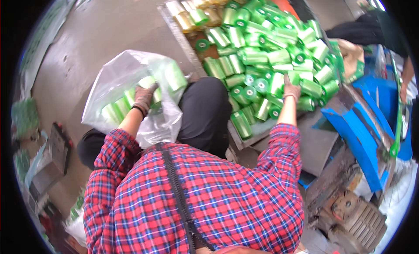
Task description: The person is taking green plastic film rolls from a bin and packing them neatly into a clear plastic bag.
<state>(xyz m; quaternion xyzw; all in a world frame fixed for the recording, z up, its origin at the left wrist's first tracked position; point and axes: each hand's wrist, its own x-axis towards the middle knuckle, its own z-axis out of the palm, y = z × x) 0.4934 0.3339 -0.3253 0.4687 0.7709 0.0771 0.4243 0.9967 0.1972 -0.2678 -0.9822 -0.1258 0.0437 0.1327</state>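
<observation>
My left hand (144,98), in a brownish glove, reaches into the mouth of a clear plastic bag (109,70) beside my knee. Its fingers close round a green film roll (147,82); some fingers are hidden. Several more green rolls lie side by side within the bag. On the right, my gloved right hand (291,90) grips another green film roll (294,77) at the pile, thumb up along it. That pile of shiny green rolls (257,57) fills a large shallow tray (183,40), many with their round core ends showing.
Yellowish rolls (185,22) lie at the tray's far left corner. Blue metal sheets (355,140) and a rusty motor-like machine (349,214) stand to the right. Another person's hand (406,81) shows at the right edge. A grey box (50,162) sits at the left.
</observation>
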